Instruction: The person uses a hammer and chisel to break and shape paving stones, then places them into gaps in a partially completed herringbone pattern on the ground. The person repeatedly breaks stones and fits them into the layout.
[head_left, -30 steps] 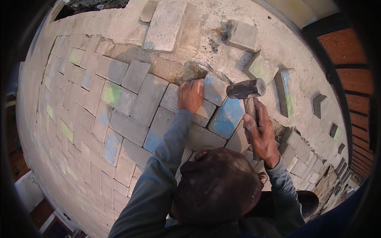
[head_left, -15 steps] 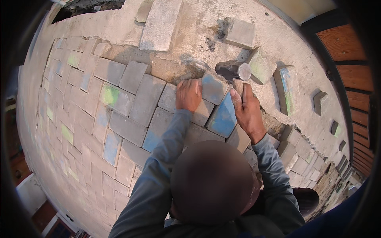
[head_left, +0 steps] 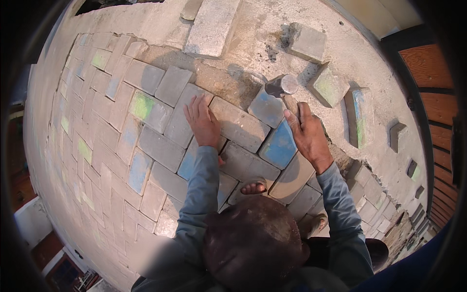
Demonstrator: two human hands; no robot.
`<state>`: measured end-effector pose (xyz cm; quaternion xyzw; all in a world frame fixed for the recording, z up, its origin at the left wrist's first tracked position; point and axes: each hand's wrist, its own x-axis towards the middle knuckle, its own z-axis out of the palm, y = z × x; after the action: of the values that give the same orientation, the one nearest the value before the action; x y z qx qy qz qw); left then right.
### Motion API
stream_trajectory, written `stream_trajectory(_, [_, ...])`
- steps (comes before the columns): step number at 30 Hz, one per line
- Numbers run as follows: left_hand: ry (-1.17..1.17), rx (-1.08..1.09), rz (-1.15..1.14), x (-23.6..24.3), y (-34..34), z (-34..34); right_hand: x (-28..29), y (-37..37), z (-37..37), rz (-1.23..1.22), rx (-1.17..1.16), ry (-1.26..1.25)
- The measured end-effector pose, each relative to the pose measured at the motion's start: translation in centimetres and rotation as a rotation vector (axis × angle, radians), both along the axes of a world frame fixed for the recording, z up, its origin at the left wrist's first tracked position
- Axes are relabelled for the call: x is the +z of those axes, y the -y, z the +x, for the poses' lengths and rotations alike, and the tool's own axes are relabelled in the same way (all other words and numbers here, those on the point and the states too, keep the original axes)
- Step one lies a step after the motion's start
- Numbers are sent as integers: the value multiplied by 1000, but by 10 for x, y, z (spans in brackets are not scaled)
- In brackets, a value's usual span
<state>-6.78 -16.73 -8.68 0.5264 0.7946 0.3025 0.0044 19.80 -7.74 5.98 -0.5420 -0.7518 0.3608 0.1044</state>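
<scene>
My right hand (head_left: 307,141) grips the wooden handle of a short hammer (head_left: 282,85), whose metal head is at the top of a blue-stained paver (head_left: 266,109) beside a sandy gap (head_left: 228,85). My left hand (head_left: 202,121) lies with fingers spread over grey pavers, left of a pale rectangular paver (head_left: 239,124). Another blue-stained paver (head_left: 276,148) sits just below my right hand's fingers. A dark head (head_left: 253,233) fills the bottom centre, with toes in a sandal (head_left: 254,187) showing above it.
Interlocking pavers (head_left: 116,160) cover the left. Loose blocks (head_left: 306,41) and upright pieces (head_left: 357,119) lie on rough concrete (head_left: 272,19) along the top and right. An orange wooden slatted panel (head_left: 435,102) runs along the right edge; a dark opening is at the top left.
My left hand has moved left off the pavers beside the gap and spread its fingers, uncovering the pale paver. The hammer head has come down and left onto the blue-stained paver.
</scene>
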Motion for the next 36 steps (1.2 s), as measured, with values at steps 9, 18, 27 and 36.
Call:
stream_trajectory(9, [-177, 303, -330, -21, 52, -53, -87, -21, -6, 197, 187, 143])
stream_trajectory(18, [-161, 329, -366, -16, 52, -45, -58, 12, 1, 309, 50, 89])
stream_trajectory(27, [-138, 334, -356, -15, 52, -54, -17, 5, -27, 210, 86, 143])
stream_trajectory(36, [-123, 335, -378, -19, 53, -48, -54, -24, -6, 98, 97, 150])
